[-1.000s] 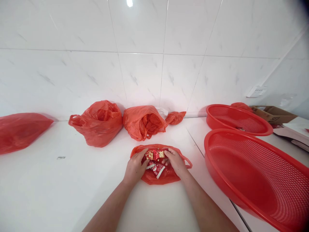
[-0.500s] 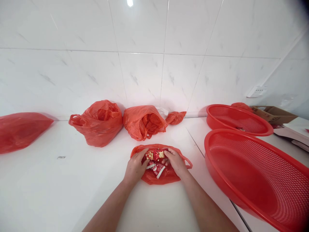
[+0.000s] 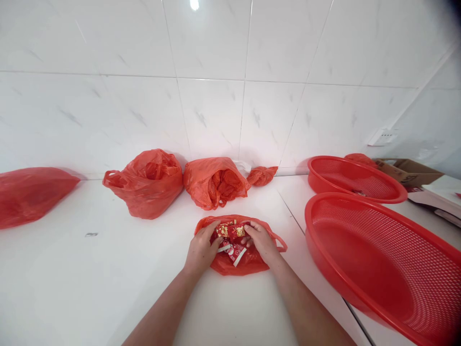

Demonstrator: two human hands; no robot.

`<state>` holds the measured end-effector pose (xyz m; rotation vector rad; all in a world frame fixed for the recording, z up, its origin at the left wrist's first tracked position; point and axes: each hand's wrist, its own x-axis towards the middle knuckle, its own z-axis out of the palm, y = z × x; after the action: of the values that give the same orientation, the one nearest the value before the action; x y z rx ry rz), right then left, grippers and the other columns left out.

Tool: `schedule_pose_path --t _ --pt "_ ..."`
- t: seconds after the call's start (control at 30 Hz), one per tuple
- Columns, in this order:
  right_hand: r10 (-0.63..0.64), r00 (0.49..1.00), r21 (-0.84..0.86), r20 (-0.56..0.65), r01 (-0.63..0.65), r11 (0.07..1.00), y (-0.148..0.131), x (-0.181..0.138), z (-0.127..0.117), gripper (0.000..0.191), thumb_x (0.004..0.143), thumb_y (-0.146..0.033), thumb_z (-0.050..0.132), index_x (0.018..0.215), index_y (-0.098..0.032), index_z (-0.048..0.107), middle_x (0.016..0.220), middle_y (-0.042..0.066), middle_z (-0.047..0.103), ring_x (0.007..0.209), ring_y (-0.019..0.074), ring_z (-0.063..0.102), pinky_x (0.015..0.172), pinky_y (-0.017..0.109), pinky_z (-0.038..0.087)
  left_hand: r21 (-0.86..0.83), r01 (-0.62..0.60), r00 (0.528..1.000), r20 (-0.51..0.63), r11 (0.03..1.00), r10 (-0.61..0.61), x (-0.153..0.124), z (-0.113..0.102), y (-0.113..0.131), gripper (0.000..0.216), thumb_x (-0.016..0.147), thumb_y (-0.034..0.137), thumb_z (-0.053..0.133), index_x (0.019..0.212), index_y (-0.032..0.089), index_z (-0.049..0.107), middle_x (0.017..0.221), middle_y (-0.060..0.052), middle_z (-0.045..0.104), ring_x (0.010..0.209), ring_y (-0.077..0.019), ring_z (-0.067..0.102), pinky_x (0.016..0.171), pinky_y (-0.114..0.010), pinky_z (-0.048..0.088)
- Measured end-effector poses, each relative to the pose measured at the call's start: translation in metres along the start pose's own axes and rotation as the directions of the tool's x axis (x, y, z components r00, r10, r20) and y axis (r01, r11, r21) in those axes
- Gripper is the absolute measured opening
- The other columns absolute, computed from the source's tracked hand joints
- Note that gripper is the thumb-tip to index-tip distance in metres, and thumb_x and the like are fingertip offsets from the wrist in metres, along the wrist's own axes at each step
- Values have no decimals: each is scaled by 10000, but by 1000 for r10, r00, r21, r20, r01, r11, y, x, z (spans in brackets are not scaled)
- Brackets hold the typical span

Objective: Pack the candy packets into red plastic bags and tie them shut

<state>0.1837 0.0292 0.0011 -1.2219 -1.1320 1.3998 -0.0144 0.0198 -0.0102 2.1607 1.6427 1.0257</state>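
In the middle of the white tabletop, an opened red plastic bag point(image 3: 234, 269) lies flat under both hands. My left hand point(image 3: 201, 249) pinches a small red-and-gold wrapped packet point(image 3: 223, 230) between thumb and fingers. My right hand point(image 3: 262, 242) grips a second red-and-gold packet point(image 3: 236, 232) by its right end. The two packets are side by side, touching or nearly so, over the bag. Just below them, pink-and-white patterned packets point(image 3: 236, 253) rest in the bag, partly hidden by my left fingers.
Red plastic bags point(image 3: 154, 192) stand along the tiled wall, another red bag point(image 3: 32, 197) lies far left, and a small knotted bag point(image 3: 262, 176) sits behind. A large red basket point(image 3: 353, 269) and a second red basket point(image 3: 356, 178) occupy the right, with a cardboard box point(image 3: 408, 172) behind.
The two red-and-gold packets have tilted and shifted slightly in my fingers, so more of their red printed faces shows. My hands stay in nearly the same place.
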Motion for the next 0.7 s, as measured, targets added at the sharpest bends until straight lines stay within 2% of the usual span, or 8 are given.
schedule_pose_path --t 0.5,0.7 --pt "-1 999 31 -42 2 1000 1 1 2 190 755 -405 523 774 -218 550 681 -21 610 558 143 587 475 250 410 -29 36 999 21 999 -35 0 0 1 438 797 194 527 1226 279 495 1084 -24 649 997 -208 612 878 -363 501" --pt "-40 996 -11 -82 39 999 0 0 1 136 699 -416 539 672 -297 599 701 -20 691 573 156 641 469 275 405 -55 44 999 30 998 -42 1 0 2 415 791 212 529 1202 268 512 1068 -29 655 957 -209 624 839 -361 512"
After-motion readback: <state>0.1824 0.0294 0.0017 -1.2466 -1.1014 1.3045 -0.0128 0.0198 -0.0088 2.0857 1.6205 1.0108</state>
